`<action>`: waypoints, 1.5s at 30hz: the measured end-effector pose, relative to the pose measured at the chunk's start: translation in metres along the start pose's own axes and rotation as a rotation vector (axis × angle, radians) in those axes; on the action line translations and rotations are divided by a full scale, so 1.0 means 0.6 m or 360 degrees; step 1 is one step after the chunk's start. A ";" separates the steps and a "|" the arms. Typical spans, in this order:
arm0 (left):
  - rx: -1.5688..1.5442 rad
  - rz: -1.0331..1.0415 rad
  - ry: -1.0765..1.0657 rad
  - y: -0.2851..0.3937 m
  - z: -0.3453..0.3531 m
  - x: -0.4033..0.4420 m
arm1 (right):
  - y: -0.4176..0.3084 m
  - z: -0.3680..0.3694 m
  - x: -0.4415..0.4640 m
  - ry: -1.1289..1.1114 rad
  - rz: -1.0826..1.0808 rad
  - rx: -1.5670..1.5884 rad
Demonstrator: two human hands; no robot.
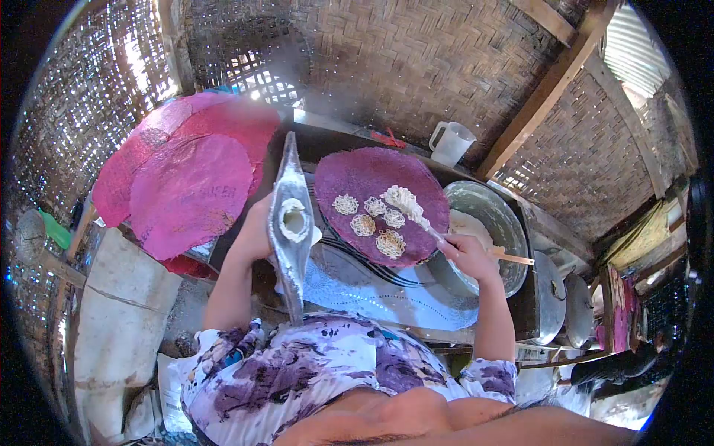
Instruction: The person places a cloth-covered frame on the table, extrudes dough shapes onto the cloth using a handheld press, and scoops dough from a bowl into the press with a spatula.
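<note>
My left hand (pixel 258 227) grips a long press (pixel 291 256), pointed at both ends and smeared with pale dough. A round hole at its middle holds more dough. In my right hand (pixel 470 256) is a dough-coated spoon (pixel 430 229), its loaded end over a round purple sheet (pixel 357 167). Several nests of thin noodle strands (pixel 363 225) lie on that sheet. Just beyond my right hand stands a big metal basin (pixel 513 215) with pale dough inside and a wooden-handled utensil (pixel 513 258) across it.
Stacked pink round sheets (pixel 190 189) lie at the left. A clear plastic pitcher (pixel 454 143) stands on the back ledge beside a red item (pixel 388 138). Round metal lids (pixel 576 308) lean at the right. A woven wall (pixel 372 67) closes off the back.
</note>
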State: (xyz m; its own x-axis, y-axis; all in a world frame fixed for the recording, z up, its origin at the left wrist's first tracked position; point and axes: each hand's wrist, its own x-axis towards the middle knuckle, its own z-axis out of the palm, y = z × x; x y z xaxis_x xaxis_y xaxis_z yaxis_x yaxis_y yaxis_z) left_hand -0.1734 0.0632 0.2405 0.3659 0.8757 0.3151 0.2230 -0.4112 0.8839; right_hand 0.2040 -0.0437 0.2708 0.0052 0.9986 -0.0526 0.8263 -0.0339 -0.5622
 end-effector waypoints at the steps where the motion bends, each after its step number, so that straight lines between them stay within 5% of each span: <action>1: 0.0084 0.0117 -0.0042 -0.014 0.002 0.004 | -0.005 0.004 0.006 -0.0007 0.0016 -0.0094; 11: -0.0090 0.0086 -0.0010 -0.034 0.045 0.047 | -0.019 0.049 0.082 -0.0006 -0.0027 -0.0676; 26: 0.0082 -0.0001 -0.0117 -0.031 0.061 0.079 | 0.026 0.019 0.051 0.0001 0.0113 -0.0291; 32: 0.0137 0.0008 -0.0160 -0.027 0.068 0.091 | 0.044 0.042 0.060 -0.0131 0.0077 -0.0641; 41: 0.0125 0.0046 -0.0152 -0.044 0.074 0.093 | 0.025 0.022 0.056 0.0120 0.0031 -0.0211; 45: 0.0167 0.0023 -0.0148 -0.025 0.073 0.095 | 0.038 0.032 0.065 -0.0058 0.0037 -0.0452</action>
State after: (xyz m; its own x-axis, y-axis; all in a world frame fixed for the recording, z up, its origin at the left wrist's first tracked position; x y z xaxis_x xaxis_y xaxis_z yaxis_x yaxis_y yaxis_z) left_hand -0.1167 0.1081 0.2300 0.4508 0.8442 0.2901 0.3087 -0.4524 0.8367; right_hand 0.2124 -0.0061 0.2398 0.0101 0.9954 -0.0953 0.9509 -0.0390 -0.3071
